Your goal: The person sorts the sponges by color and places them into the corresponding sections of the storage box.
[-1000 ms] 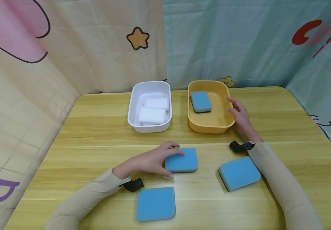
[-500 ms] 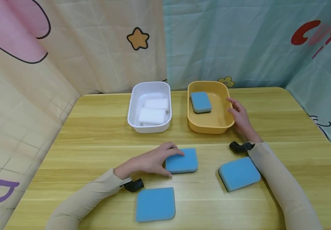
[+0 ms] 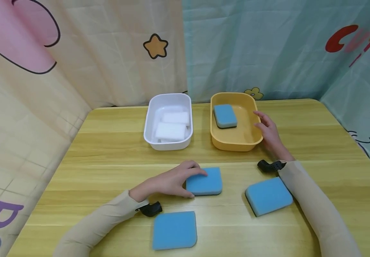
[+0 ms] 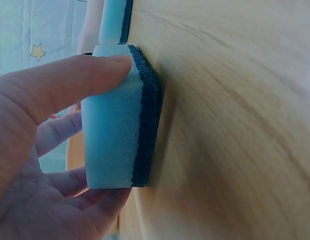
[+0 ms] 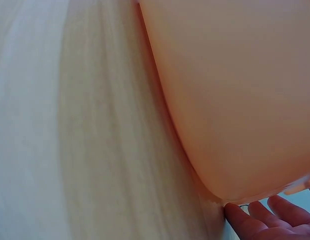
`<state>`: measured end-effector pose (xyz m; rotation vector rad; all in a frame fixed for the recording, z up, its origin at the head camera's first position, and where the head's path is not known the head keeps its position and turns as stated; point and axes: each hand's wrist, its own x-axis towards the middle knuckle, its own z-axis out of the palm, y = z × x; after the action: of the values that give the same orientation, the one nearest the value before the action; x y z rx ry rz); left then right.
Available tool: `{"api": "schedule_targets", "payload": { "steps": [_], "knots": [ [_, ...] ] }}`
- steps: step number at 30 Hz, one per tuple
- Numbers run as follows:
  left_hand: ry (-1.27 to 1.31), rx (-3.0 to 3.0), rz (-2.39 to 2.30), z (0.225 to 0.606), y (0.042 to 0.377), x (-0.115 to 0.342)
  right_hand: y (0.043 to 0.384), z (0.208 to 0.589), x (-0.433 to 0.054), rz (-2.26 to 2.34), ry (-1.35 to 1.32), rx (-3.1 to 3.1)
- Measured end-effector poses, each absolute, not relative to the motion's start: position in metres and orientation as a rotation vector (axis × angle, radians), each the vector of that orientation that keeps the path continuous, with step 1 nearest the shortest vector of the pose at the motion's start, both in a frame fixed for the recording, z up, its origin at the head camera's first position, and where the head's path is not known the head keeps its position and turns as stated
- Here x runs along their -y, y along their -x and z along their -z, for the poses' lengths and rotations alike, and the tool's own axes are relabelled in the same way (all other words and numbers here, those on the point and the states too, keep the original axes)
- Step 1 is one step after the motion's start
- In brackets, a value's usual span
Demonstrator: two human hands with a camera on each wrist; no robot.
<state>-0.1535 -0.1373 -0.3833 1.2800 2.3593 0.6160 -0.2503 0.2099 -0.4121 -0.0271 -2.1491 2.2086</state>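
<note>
My left hand (image 3: 175,178) pinches a blue scouring sponge (image 3: 209,182) in the middle of the table. In the left wrist view its thumb (image 4: 102,75) presses one side of the sponge (image 4: 110,135), with fingers round the far side. The sponge's dark scouring layer faces the wood, close over it. My right hand (image 3: 269,135) holds the right side of a yellow bin (image 3: 233,145), thumb and index fingertip at the rim. The right wrist view has its fingers (image 5: 287,210) against the bin's outer wall (image 5: 235,100). One blue sponge (image 3: 225,116) lies inside this bin.
A white bin (image 3: 169,145) with white sponges (image 3: 171,131) stands left of the yellow one. Another blue sponge (image 3: 174,230) lies near the front, and one more (image 3: 268,196) lies beside the right forearm. Curtains (image 3: 117,53) hang behind the table.
The left hand's thumb and fingers have drawn in closer on the middle sponge. My right hand stays at the yellow bin. The head view has shifted slightly.
</note>
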Motion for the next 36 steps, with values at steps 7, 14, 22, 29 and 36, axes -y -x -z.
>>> {"api": "schedule_targets", "payload": {
  "steps": [7, 14, 22, 29, 36],
  "knots": [
    [-1.272, -2.351, -0.628, 0.383, 0.154, 0.137, 0.25, 0.412, -0.211, -2.21, 0.029, 2.161],
    [-1.301, -2.341, -0.642, 0.382, 0.155, 0.137, 0.25, 0.411, -0.213, -2.174, 0.035, 2.187],
    [-1.32, -2.343, -0.657, 0.378, 0.157, 0.137, 0.25, 0.412, -0.212, -2.187, 0.032, 2.187],
    [-1.336, -2.345, -0.669, 0.371, 0.157, 0.135, 0.249, 0.412, -0.212, -2.174, 0.038, 2.195],
    [-1.343, -2.356, -0.681, 0.365, 0.158, 0.134, 0.249, 0.413, -0.212, -2.166, 0.036, 2.205]
  ]
}}
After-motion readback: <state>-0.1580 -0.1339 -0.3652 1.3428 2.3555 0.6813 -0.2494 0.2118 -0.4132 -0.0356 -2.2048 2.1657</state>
